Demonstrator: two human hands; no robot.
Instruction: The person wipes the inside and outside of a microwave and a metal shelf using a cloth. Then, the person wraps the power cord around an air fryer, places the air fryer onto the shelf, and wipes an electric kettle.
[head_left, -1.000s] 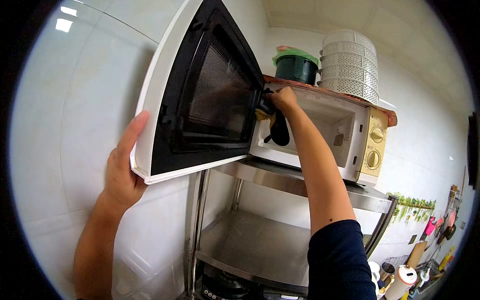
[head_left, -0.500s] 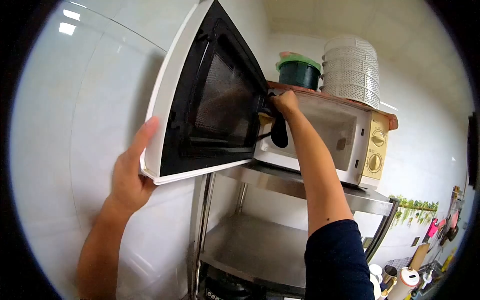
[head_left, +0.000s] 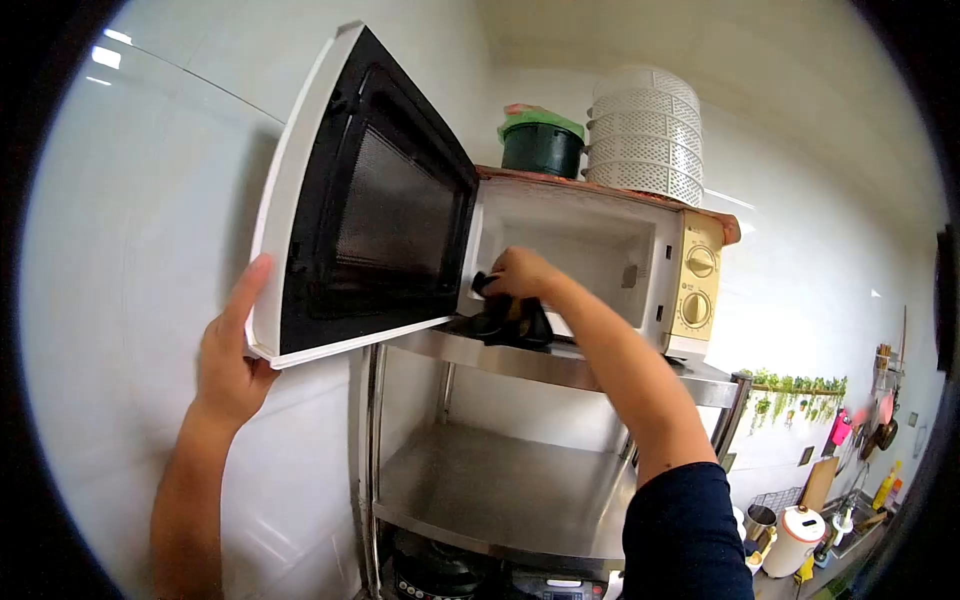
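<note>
A white microwave oven [head_left: 697, 345] stands with its door [head_left: 385, 200] swung wide to the left. My left hand [head_left: 228, 355] grips the door's outer lower edge, its thumb up along the white rim and the other fingers partly hidden behind. Bunched in my right hand [head_left: 523, 273] is a black cloth [head_left: 515, 320] with some yellowish markings. That hand is in front of the lower left part of the oven opening, near the door's hinge side. The cloth hangs down by the front lip and the shelf edge.
Under the oven is a stainless steel rack [head_left: 470, 490], with dark appliances below. A dark green pot [head_left: 541, 148] and stacked white perforated baskets [head_left: 645, 140] sit on top. A tiled wall [head_left: 150, 230] lies close behind the door. Counter items, including a white canister [head_left: 797, 545], are at right.
My right hand has moved down with the black cloth, from the upper hinge side to the lower front edge of the opening. My left hand still holds the door; the view has shifted.
</note>
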